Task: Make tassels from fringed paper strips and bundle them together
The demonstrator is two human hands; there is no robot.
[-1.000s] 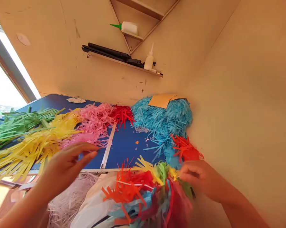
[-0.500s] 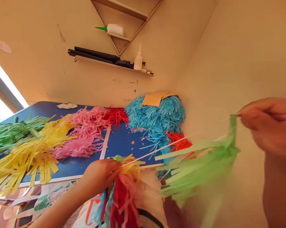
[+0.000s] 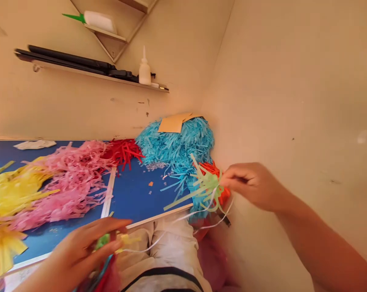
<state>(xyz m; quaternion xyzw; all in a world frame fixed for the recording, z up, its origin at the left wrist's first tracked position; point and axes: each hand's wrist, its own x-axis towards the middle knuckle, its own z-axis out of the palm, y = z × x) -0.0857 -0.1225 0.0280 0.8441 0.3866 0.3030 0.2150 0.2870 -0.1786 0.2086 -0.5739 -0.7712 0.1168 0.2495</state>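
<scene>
My right hand (image 3: 252,184) pinches a light green paper tassel (image 3: 209,184), whose fringe spreads out to the left. White string (image 3: 198,211) loops from the green tassel down towards my left hand (image 3: 86,247). That hand is closed on a bunch of coloured tassels (image 3: 109,273), with red, yellow, green and blue paper showing below and between the fingers. The bunch hangs over my lap (image 3: 174,247). Just behind the green tassel lies orange-red fringed paper (image 3: 223,194).
On the blue table (image 3: 141,190) lie yellow (image 3: 16,194), pink (image 3: 70,182) and red fringed paper (image 3: 125,151). A big blue fringed pile (image 3: 174,148) bears orange paper sheets (image 3: 173,123). Glue bottles (image 3: 145,74) stand and lie on wall shelves (image 3: 104,75). A wall (image 3: 293,101) rises at right.
My right hand has come in from the far right with the green tassel, and the string has gone slack. My left hand sits lower left in view. The view has turned right.
</scene>
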